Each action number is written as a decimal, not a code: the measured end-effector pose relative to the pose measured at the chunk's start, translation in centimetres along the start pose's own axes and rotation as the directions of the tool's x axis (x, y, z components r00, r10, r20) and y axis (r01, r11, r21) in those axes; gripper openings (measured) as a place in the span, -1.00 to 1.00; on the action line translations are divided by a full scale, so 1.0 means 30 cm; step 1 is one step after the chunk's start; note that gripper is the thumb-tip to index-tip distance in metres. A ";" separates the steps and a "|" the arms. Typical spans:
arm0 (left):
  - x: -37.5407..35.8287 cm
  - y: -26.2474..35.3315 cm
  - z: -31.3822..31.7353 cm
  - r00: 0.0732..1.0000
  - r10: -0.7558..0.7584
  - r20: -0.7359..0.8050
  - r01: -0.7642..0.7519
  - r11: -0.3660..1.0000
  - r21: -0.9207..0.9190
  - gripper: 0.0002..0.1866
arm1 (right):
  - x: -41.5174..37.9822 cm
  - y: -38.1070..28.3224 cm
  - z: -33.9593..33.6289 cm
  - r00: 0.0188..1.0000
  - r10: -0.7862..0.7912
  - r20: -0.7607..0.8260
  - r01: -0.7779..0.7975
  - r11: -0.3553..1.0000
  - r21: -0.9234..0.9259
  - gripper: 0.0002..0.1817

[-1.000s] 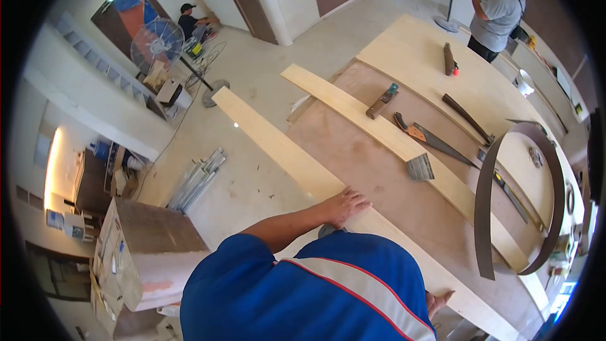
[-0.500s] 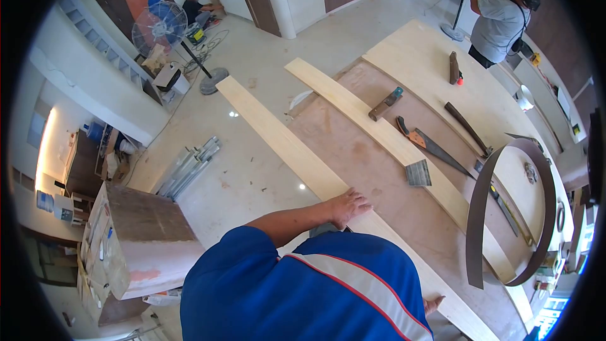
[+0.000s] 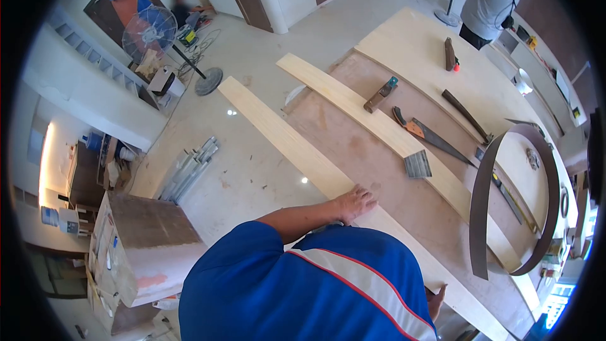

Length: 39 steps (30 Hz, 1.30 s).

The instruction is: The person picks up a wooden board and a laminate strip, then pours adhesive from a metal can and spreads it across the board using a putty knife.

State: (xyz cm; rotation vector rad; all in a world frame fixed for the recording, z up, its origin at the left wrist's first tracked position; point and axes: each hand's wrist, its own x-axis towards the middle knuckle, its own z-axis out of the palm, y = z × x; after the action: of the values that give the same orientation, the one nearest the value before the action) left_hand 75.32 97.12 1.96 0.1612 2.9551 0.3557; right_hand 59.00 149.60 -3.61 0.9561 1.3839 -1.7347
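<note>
A long pale wooden plank runs diagonally in front of me, its far end beyond the worktable's edge. My left hand is closed over the plank around its middle, fingers curled at the far edge. Partly hidden by my blue shirt, my right hand grips the plank's near edge lower down, thumb up; its other fingers are mostly hidden. Beyond lies a second plank, with a hand plane and a grey rectangular block on it. An orange-handled handsaw rests across that plank.
A looped brown strip stands at the right. A hammer and another hand plane lie on the pale board. A pedestal fan, metal channels and a co-worker are around the table.
My view has shifted slightly. The near plank has moved a little to the right relative to the second plank, with both hands still on it. My left hand's fingers look more curled.
</note>
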 end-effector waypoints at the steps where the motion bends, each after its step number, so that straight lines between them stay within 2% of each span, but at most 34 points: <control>1: -0.005 0.002 -0.004 1.000 0.005 -0.004 -0.005 1.000 0.012 0.02 | 0.023 -0.007 -0.007 0.992 0.101 -0.080 -0.099 0.995 0.034 -0.18; 4: -0.010 0.003 -0.019 0.999 0.021 -0.024 -0.021 0.999 0.033 0.00 | 0.079 -0.012 -0.053 0.979 0.083 -0.186 -0.090 0.995 -0.032 -0.19; 5: -0.011 0.000 -0.021 0.999 0.026 -0.030 -0.025 0.999 0.037 -0.01 | 0.108 -0.028 -0.073 0.976 0.146 -0.159 -0.146 0.989 0.013 -0.19; 8: -0.003 -0.019 0.025 0.992 0.048 -0.116 -0.046 0.999 0.020 -0.06 | 0.089 -0.015 -0.053 0.981 0.030 -0.194 -0.041 0.998 -0.054 -0.22; 11: 0.007 -0.040 0.060 0.989 0.064 -0.136 -0.071 0.996 -0.045 -0.10 | 0.073 -0.016 -0.029 0.975 -0.005 -0.222 -0.001 1.000 -0.026 -0.26; 12: 0.016 -0.048 0.055 0.991 0.066 -0.112 -0.073 0.996 -0.053 -0.11 | 0.077 -0.015 -0.028 0.973 -0.027 -0.231 0.024 1.000 -0.016 -0.27; 13: 0.024 -0.054 0.039 0.994 0.071 -0.087 -0.076 0.995 -0.062 -0.12 | 0.081 -0.014 -0.039 0.984 -0.055 -0.167 0.054 0.998 -0.015 -0.30; 14: 0.033 -0.062 0.024 0.995 0.083 -0.060 -0.088 0.994 -0.071 -0.13 | 0.093 -0.016 -0.042 0.981 -0.040 -0.191 0.041 0.999 0.000 -0.32; 16: 0.067 -0.079 -0.015 0.996 0.093 -0.010 -0.093 0.995 -0.025 -0.12 | 0.039 -0.024 0.028 0.961 -0.143 -0.235 0.149 0.989 0.006 -0.31; 17: 0.082 -0.090 -0.036 0.995 0.096 0.013 -0.096 0.995 -0.004 -0.12 | 0.064 -0.014 0.003 0.962 -0.144 -0.234 0.138 0.990 -0.041 -0.30; 19: 0.119 -0.141 -0.089 0.980 0.166 0.108 -0.157 0.984 -0.084 -0.11 | 0.119 -0.026 -0.007 0.963 -0.148 -0.226 0.119 0.984 -0.136 -0.26; 20: 0.132 -0.168 -0.102 0.969 0.198 0.149 -0.180 0.976 -0.125 -0.09 | 0.088 0.000 0.025 0.927 -0.229 -0.297 0.157 0.956 -0.248 -0.23; 22: 0.145 -0.233 -0.084 0.974 0.227 0.016 -0.223 0.967 -0.126 -0.09 | 0.056 0.019 0.129 0.828 -0.409 -0.383 0.197 0.852 -0.484 -0.16; 23: 0.126 -0.265 -0.063 0.973 0.227 -0.044 -0.231 0.964 -0.133 -0.08 | 0.055 0.034 0.160 0.841 -0.385 -0.380 0.184 0.864 -0.468 -0.08; 26: 0.009 -0.419 -0.095 0.936 0.086 -0.342 -0.116 0.991 -0.068 -0.19 | 0.084 0.105 0.322 0.834 -0.384 -0.397 0.202 0.881 -0.427 -0.13; 27: -0.042 -0.484 -0.114 0.908 0.088 -0.410 -0.114 0.993 -0.040 -0.24 | 0.127 0.131 0.355 0.803 -0.394 -0.447 0.190 0.881 -0.434 -0.25; 29: -0.146 -0.615 -0.151 0.836 0.096 -0.540 -0.103 0.995 0.017 -0.35 | 0.224 0.146 0.368 0.836 -0.292 -0.465 0.322 0.947 -0.017 -0.36; 30: -0.172 -0.671 -0.149 0.895 0.049 -0.444 -0.081 0.995 -0.053 -0.40 | 0.234 0.154 0.419 0.859 -0.241 -0.452 0.358 0.913 0.195 -0.42; 32: -0.208 -0.774 -0.128 0.973 -0.019 -0.230 -0.026 0.981 -0.192 -0.49 | 0.207 0.133 0.466 0.908 -0.171 -0.382 0.263 0.944 0.202 -0.48; 34: -0.189 -0.874 -0.071 0.961 -0.038 -0.276 -0.018 0.980 -0.196 -0.59 | 0.182 0.102 0.471 0.954 -0.114 -0.279 0.177 0.961 0.213 -0.52; 35: -0.197 -0.932 -0.004 0.921 -0.022 -0.389 -0.051 0.983 -0.177 -0.57 | 0.199 0.107 0.435 0.971 -0.100 -0.217 0.152 0.960 0.235 -0.53; 36: -0.229 -0.953 -0.001 0.897 -0.071 -0.436 -0.036 0.972 -0.231 -0.49 | 0.217 0.137 0.410 0.983 -0.149 -0.104 0.177 0.916 0.359 -0.56; 37: -0.240 -0.982 0.060 0.891 -0.190 -0.412 0.090 0.964 -0.250 -0.40 | 0.159 0.164 0.447 0.956 -0.249 -0.158 0.272 0.951 0.149 -0.58; 38: -0.253 -0.986 0.039 0.826 -0.383 -0.414 0.207 0.889 -0.408 -0.34 | 0.124 0.162 0.492 0.932 -0.226 -0.285 0.245 0.969 0.033 -0.53; 39: -0.281 -1.087 0.101 0.903 -0.180 -0.389 0.152 0.983 -0.101 -0.30 | 0.155 0.218 0.430 0.779 -0.583 -0.231 0.259 0.634 -0.729 -0.41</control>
State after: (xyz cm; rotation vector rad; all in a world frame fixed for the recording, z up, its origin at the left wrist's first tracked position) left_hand 81.25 65.26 -7.68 -0.1977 3.3154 0.5193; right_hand 60.99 135.42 -8.70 0.6388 2.5071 -1.1395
